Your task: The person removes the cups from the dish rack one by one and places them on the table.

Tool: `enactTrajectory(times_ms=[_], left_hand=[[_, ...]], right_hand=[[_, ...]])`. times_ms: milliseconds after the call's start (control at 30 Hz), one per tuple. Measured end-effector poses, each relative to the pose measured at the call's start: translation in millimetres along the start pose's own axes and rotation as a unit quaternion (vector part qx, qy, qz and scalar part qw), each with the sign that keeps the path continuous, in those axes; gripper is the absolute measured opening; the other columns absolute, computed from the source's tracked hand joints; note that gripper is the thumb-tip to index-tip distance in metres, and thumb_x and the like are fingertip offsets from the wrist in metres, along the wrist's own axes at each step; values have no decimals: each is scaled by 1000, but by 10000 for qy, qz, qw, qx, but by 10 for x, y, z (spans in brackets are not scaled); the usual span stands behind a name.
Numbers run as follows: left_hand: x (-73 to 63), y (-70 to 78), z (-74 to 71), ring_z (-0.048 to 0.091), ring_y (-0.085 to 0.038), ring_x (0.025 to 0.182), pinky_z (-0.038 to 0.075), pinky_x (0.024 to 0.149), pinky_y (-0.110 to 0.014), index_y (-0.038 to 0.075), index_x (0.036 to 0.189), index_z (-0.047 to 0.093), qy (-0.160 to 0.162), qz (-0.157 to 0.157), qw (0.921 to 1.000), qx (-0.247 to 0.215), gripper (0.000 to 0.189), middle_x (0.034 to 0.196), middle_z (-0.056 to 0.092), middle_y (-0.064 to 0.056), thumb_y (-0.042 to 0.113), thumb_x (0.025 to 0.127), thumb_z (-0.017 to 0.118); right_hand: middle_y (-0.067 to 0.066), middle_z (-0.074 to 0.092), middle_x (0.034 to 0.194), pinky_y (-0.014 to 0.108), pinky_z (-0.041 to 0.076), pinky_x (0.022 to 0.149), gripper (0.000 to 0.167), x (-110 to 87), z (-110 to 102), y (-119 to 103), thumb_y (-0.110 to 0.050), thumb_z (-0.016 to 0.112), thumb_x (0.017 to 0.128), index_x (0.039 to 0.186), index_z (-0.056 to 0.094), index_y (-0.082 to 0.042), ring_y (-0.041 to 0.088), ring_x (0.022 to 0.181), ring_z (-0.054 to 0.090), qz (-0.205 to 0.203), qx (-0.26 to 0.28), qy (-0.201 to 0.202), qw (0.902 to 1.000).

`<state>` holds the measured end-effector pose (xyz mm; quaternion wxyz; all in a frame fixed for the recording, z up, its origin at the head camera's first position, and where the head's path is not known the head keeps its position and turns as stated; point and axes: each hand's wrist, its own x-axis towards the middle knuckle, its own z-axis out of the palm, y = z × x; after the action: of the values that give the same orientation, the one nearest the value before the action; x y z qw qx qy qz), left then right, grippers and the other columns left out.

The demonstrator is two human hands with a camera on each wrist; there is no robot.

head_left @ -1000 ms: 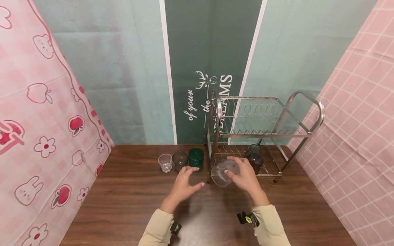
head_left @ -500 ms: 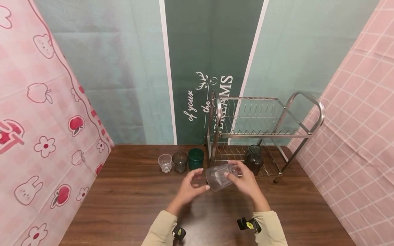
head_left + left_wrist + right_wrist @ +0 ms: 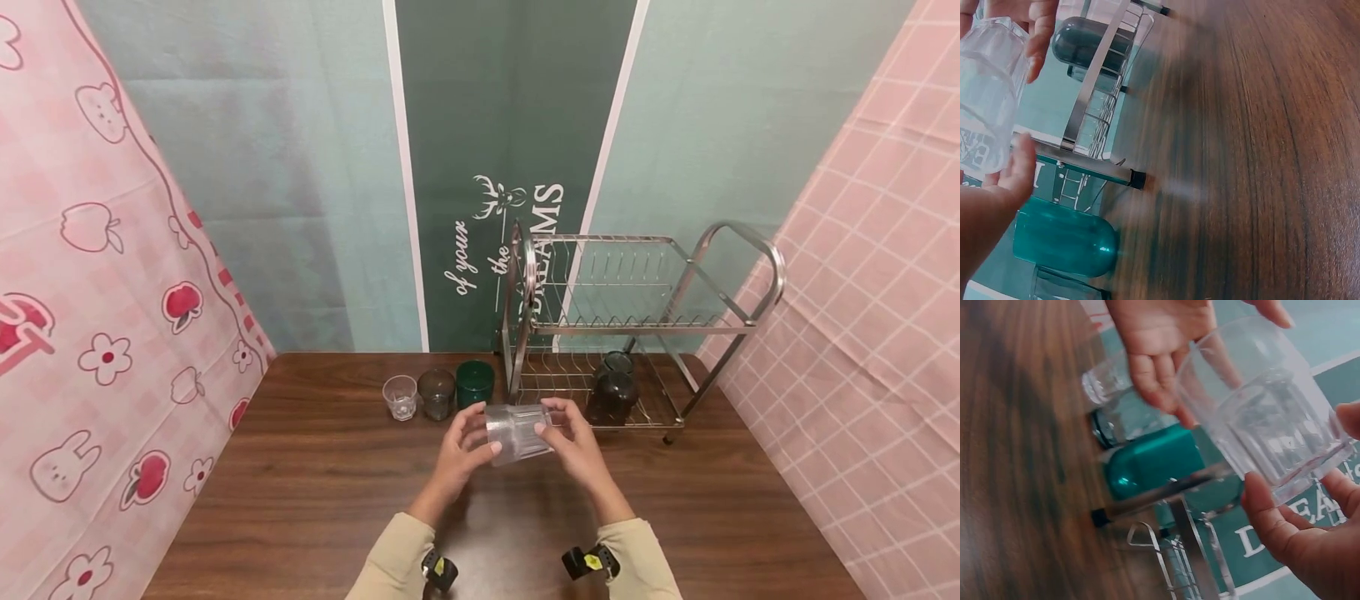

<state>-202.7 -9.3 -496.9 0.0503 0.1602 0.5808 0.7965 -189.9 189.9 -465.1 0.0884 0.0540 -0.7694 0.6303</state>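
Observation:
Both hands hold a clear drinking glass (image 3: 519,433) on its side above the table. My right hand (image 3: 581,442) grips its faceted base end, thumb on the near side. At the mouth end, my left hand (image 3: 459,450) has its thumb and fingers on either side of the rim, seen also in the right wrist view. The glass (image 3: 1272,425) looks see-through, with nothing inside. Behind the left hand stand a small clear glass (image 3: 401,398), a grey smoky glass (image 3: 437,395) and a green glass (image 3: 475,383), side by side on the table.
A two-tier metal dish rack (image 3: 637,331) stands on the wooden table (image 3: 315,500), right of the row of glasses. Dark glasses (image 3: 613,396) sit on its lower tier at the right. Cloth backdrops (image 3: 322,167) hang behind and at both sides.
The right hand has brought the clear glass left and levelled it sideways. The left hand has moved right and closed in on the rim, where it now holds.

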Motion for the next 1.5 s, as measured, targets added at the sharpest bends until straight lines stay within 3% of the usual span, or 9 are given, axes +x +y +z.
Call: enactTrajectory(times_ms=[167,400,533,867,967,1133,1233,1367,1500], left_hand=[[15,-55,-33,50,-31,104,48,76,-34,-2,134,39,112,40,9998,-168,64,120,45,-19,2,77,68],[-64,56,-96,52,-35,97,50,70,-32,-5,128,41,134,428,9987,245,62,113,46,-24,-5,74,69],[-90,102,-136,51,-40,98,50,71,-33,-5,129,41,149,455,9984,296,62,114,45,-25,-5,74,69],[-81,186,-182,50,-40,101,49,75,-35,-6,130,41,313,297,9975,553,63,116,45,-26,-7,73,70],[-87,318,-173,50,-40,99,48,73,-34,-6,127,44,493,288,9936,971,63,114,47,-26,-6,71,72],[-115,553,-141,50,-41,93,46,67,-31,-5,122,50,801,208,9800,1812,62,107,49,-23,-1,66,77],[-109,575,-168,49,-43,93,46,68,-33,-5,121,51,780,175,9765,1999,64,106,49,-25,-1,64,78],[-58,432,-279,51,-39,94,47,67,-34,1,123,52,709,171,9704,2301,66,108,50,-21,4,64,81],[-1,311,-385,51,-32,94,47,68,-34,8,123,55,685,365,9543,2887,68,108,50,-15,14,62,85]], right_hand=[[21,56,100,41,50,61,34,-20,62,32,-2,58,85,118,51,-2,21,76,59,22,402,69,9992],[27,46,124,38,47,78,51,-102,-13,23,-5,54,90,139,37,-5,37,106,51,-308,378,-719,9962],[26,49,122,36,48,79,47,-125,-43,7,-4,53,91,136,41,-1,36,106,51,-429,382,-771,9954],[11,62,113,31,48,78,31,-93,-46,-64,-8,65,86,117,61,-1,25,99,59,-760,-829,-531,9922],[8,63,109,37,48,79,31,-87,-94,-123,-9,69,83,113,63,-3,24,98,60,-1247,-1839,-592,9732],[7,61,106,44,45,81,35,-93,-191,-216,-14,73,78,111,64,-6,24,99,58,-1904,-3375,-757,9187],[7,60,106,44,46,79,36,-96,-235,-251,-17,73,79,111,64,-6,25,97,58,-1862,-3614,-865,9095],[9,60,104,45,45,80,37,-72,-283,-251,-18,74,78,111,64,-5,28,96,57,-1826,-3829,-842,9017],[12,59,102,48,45,79,38,-20,-349,-207,-18,76,76,109,64,-4,31,97,57,-1904,-4229,-685,8833]])
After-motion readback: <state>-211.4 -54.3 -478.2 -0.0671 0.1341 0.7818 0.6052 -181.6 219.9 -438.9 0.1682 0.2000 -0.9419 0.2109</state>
